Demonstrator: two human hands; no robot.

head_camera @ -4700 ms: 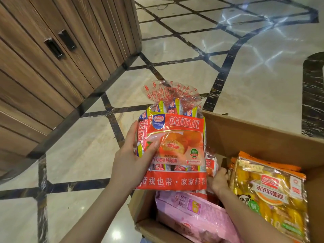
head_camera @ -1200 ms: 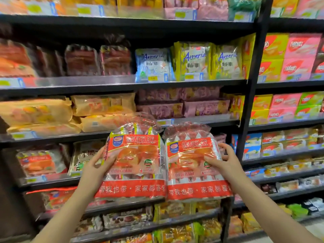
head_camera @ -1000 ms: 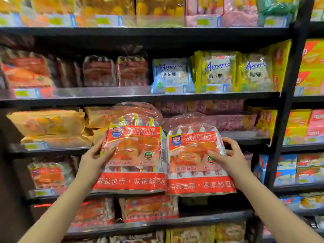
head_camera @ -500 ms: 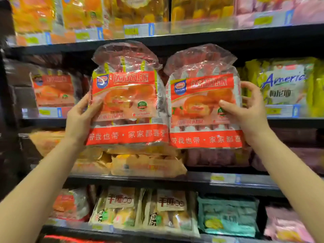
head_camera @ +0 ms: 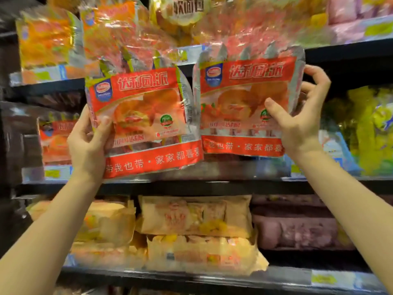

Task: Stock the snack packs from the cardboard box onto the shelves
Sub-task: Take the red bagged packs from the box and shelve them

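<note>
I held two red Daliyuan pie packs up before the middle shelf (head_camera: 191, 186), neither yet placed. My left hand (head_camera: 89, 143) gripped the left pack (head_camera: 144, 122); my right hand (head_camera: 297, 120) clasped the right pack (head_camera: 244, 103). The box was out of view.

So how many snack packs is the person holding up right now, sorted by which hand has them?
Red pie pack in the left hand: 1
Red pie pack in the right hand: 1
Total held: 2
A matching red pack sits on the shelf at left, not counted.
</note>
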